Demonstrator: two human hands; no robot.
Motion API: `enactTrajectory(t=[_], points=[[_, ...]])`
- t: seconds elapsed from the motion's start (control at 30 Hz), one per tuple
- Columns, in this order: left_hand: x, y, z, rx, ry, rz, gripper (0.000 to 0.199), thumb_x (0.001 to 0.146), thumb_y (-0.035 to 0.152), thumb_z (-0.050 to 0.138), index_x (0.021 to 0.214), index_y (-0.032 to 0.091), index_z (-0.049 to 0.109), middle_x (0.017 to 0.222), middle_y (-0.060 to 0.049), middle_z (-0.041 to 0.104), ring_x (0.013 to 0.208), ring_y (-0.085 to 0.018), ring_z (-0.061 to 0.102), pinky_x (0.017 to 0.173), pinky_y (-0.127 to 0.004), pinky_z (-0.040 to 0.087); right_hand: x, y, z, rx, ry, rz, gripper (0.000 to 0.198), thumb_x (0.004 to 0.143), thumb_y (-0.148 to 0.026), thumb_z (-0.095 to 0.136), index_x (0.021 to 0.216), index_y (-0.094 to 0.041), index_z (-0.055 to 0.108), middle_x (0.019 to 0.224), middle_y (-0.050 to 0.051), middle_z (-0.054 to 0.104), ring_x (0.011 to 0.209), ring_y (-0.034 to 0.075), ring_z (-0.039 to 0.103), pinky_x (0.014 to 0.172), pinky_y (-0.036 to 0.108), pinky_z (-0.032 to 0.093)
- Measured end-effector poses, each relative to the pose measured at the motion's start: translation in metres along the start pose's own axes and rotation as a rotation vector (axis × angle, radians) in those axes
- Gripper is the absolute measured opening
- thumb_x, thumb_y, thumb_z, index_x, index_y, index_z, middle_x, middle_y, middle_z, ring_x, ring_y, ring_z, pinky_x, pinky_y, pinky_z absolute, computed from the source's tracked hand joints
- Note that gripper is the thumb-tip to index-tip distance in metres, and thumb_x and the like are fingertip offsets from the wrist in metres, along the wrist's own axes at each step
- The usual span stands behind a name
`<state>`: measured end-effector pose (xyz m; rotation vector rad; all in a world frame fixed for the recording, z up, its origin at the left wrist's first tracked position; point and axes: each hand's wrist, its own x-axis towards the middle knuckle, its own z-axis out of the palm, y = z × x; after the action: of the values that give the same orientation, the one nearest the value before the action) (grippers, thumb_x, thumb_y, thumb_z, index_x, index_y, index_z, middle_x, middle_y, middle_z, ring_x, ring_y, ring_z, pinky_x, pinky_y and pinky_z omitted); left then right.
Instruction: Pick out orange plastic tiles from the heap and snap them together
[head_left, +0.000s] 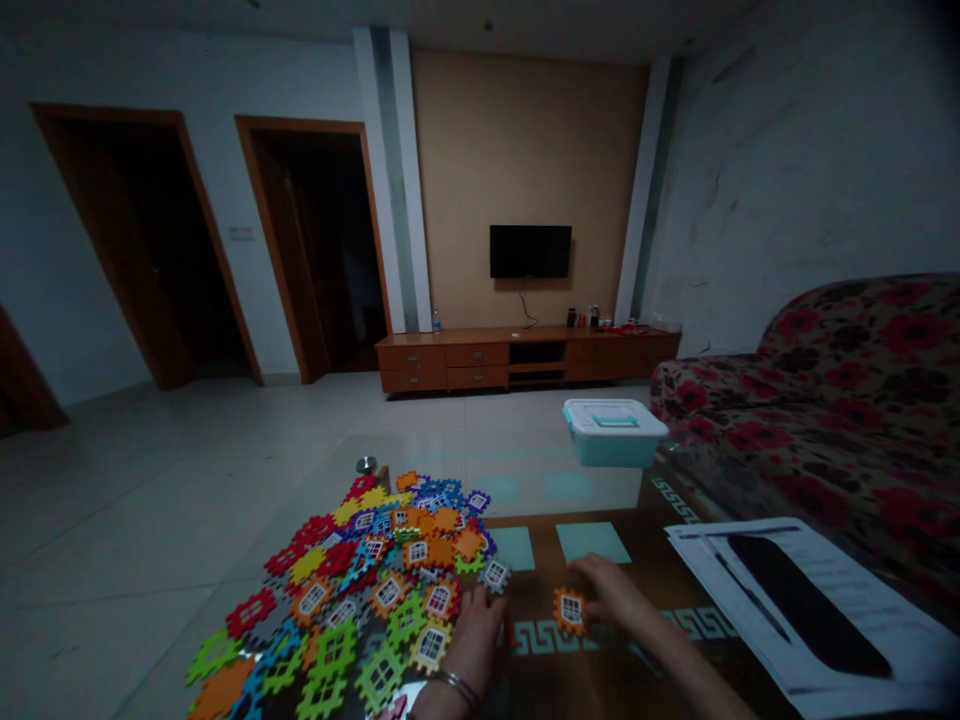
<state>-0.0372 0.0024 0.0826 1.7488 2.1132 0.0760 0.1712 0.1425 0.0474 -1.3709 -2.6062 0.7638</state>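
My right hand is over the glass table, its thumb and fingers closed on the edge of an orange interlocking plastic tile with a white window insert. At the right edge of the tile pile is my left hand, with a bracelet on the wrist. Its fingers are bent and slightly apart, and nothing shows between them. Just beyond those fingertips lies a grey window tile, while a red window tile sits close on their left. The pile mixes red, yellow, green, blue and orange notched tiles.
A teal box with a white lid stands beyond the tiles. On the right are papers with a pen and a long black case. A floral sofa borders the right side; a television cabinet stands far back.
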Motion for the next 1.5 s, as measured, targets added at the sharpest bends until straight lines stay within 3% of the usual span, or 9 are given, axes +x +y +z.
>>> enactTrajectory(t=[0.1,0.3,0.53,0.7,0.87,1.0,1.13,1.33,1.5], points=[[0.002,0.007,-0.001,0.038,-0.031,-0.017,0.072,0.064,0.004,0.054,0.133,0.023,0.053,0.137,-0.010,0.052,0.124,-0.026,0.048,0.102,-0.035,0.041,-0.005,-0.001,-0.001,-0.017,-0.058,0.021,0.070,0.054,-0.009,0.077,0.122,-0.021,0.065,0.125,0.010,0.065,0.120,0.027,0.057,0.103,0.032,0.041],[0.019,0.042,0.008,-0.029,-0.036,0.046,0.083,0.062,0.006,0.060,0.142,0.017,0.042,0.142,-0.014,0.049,0.131,-0.028,0.044,0.107,-0.038,0.038,-0.016,-0.010,-0.014,-0.010,0.068,0.022,0.049,0.075,-0.014,0.065,0.124,-0.019,0.064,0.126,0.012,0.066,0.119,0.026,0.058,0.103,0.032,0.040],[0.040,0.067,0.006,0.015,0.027,0.058,0.067,0.075,0.002,0.047,0.140,0.019,0.047,0.133,-0.011,0.053,0.122,-0.025,0.047,0.102,-0.033,0.037,-0.032,-0.020,-0.031,-0.024,0.082,0.109,0.030,0.077,-0.015,0.064,0.106,-0.019,0.071,0.113,0.011,0.071,0.109,0.025,0.062,0.093,0.029,0.042],[0.032,0.058,-0.003,0.089,0.127,0.048,0.053,0.080,0.000,0.038,0.125,0.019,0.059,0.130,-0.009,0.054,0.122,-0.022,0.045,0.100,-0.033,0.035,-0.055,-0.026,-0.054,-0.017,-0.006,0.086,0.020,0.074,-0.012,0.065,0.091,-0.019,0.072,0.101,0.007,0.071,0.098,0.022,0.063,0.085,0.027,0.043],[0.024,0.053,-0.007,0.115,0.095,0.072,0.052,0.082,0.004,0.039,0.128,0.023,0.056,0.130,-0.008,0.054,0.122,-0.022,0.045,0.099,-0.034,0.034,-0.092,-0.019,-0.038,-0.035,-0.322,-0.083,0.061,0.055,-0.012,0.077,0.114,-0.025,0.067,0.127,0.007,0.060,0.116,0.028,0.055,0.096,0.033,0.043],[0.018,0.045,-0.004,0.162,0.040,0.058,0.052,0.082,0.004,0.041,0.127,0.023,0.057,0.134,-0.008,0.053,0.126,-0.024,0.044,0.101,-0.038,0.034,-0.112,-0.019,-0.020,-0.096,-0.301,-0.079,0.062,0.063,-0.007,0.063,0.122,-0.026,0.061,0.142,0.011,0.049,0.135,0.033,0.040,0.111,0.043,0.031],[0.007,0.028,-0.008,0.223,0.060,-0.028,0.044,0.084,0.007,0.044,0.123,0.022,0.060,0.131,-0.010,0.055,0.125,-0.028,0.046,0.100,-0.041,0.036,-0.112,-0.023,-0.019,-0.114,-0.322,-0.082,0.057,0.059,-0.009,0.068,0.112,-0.026,0.062,0.132,0.008,0.056,0.123,0.032,0.049,0.102,0.042,0.038],[-0.003,-0.016,-0.024,0.307,0.268,-0.296,0.036,0.090,0.008,0.039,0.115,0.017,0.063,0.121,-0.013,0.060,0.117,-0.028,0.052,0.094,-0.040,0.040,-0.102,-0.018,-0.010,-0.125,-0.224,-0.084,0.048,0.057,-0.011,0.074,0.102,-0.024,0.063,0.122,0.008,0.059,0.111,0.031,0.053,0.094,0.040,0.040],[0.000,-0.037,-0.025,0.305,0.236,-0.393,0.030,0.092,0.017,0.044,0.115,0.018,0.063,0.119,-0.013,0.061,0.116,-0.029,0.053,0.093,-0.041,0.040,-0.093,-0.015,-0.009,-0.106,-0.188,-0.088,0.052,0.056,-0.017,0.081,0.104,-0.024,0.062,0.120,0.008,0.059,0.111,0.030,0.053,0.093,0.037,0.041]])
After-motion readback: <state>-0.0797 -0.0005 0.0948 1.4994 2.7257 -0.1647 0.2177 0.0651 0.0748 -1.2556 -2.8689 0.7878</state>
